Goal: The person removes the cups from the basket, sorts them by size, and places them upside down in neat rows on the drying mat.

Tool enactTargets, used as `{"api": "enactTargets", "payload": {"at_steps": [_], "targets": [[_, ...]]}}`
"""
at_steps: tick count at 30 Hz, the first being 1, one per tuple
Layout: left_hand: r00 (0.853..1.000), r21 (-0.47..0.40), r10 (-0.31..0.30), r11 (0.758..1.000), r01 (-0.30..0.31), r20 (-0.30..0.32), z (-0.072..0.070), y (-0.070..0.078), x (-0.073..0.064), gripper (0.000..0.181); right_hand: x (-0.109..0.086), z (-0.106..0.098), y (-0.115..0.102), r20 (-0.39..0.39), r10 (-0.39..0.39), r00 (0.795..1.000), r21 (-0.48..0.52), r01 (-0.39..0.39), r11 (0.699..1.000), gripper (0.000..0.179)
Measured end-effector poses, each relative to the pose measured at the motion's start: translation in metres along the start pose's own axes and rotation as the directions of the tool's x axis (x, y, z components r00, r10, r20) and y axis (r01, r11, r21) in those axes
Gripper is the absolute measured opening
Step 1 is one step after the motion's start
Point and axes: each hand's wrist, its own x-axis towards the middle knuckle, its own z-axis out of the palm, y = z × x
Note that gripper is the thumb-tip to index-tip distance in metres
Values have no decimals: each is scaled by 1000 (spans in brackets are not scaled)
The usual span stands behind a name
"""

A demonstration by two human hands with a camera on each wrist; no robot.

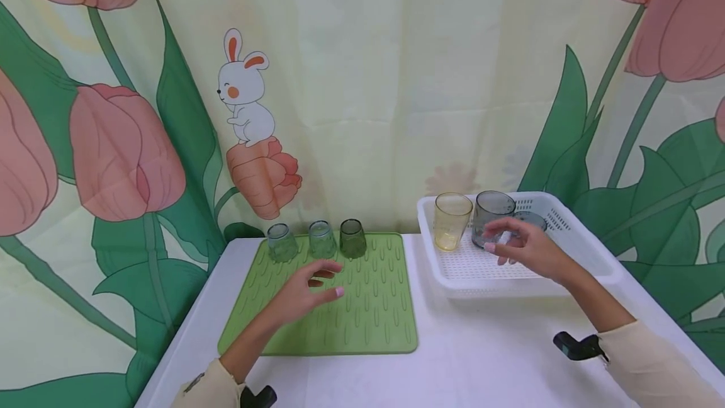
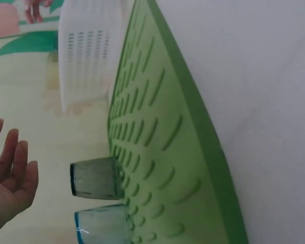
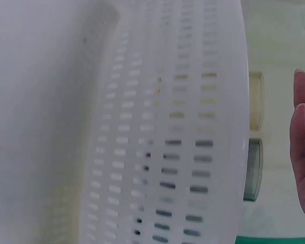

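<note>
My left hand (image 1: 306, 293) hovers over the front of a green ridged drying mat (image 1: 374, 326), its fingers loosely bent around nothing. Behind it, along the mat's far side, stand a pale blue-green glass (image 1: 282, 244), a second bluish glass (image 1: 322, 241) and a dark grey-green glass (image 1: 353, 241). Over a white plastic basket (image 1: 487, 284), my right hand (image 1: 527, 245) hangs with relaxed fingers and holds nothing. Inside the basket are a yellow glass (image 1: 452, 225), a grey glass (image 1: 491, 206) and a blue-grey glass (image 1: 535, 219), the last one partly hidden behind the hand.
Mat and basket sit side by side on a white-covered table (image 1: 453, 357), the basket to the right. A curtain (image 1: 362, 80) printed with tulips and a rabbit hangs right behind the table. Small black devices are fixed at both wrists.
</note>
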Motion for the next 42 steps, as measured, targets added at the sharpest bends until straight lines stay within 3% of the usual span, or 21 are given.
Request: {"api": "enactTargets", "payload": {"at_steps": [7,14,19,27,42], "targets": [[999,-3,33,999,-33,-5,3,7,12,42,11,-41,15,-52,145,988,-97,-150,984,55],[998,-18,63,998,-63,1,6,15,19,42,22,-65,30,-38,238,971,-172,-241,955,67],[997,-32,79,996,-78,10,9,15,20,41,26,-74,46,-13,288,958,-188,-285,940,76],[997,-25,74,997,-74,22,11,13,19,41,25,-84,67,69,385,920,-195,-366,910,91],[998,-20,45,999,-45,32,12,6,18,43,25,-92,86,111,453,885,-199,-426,882,102]]}}
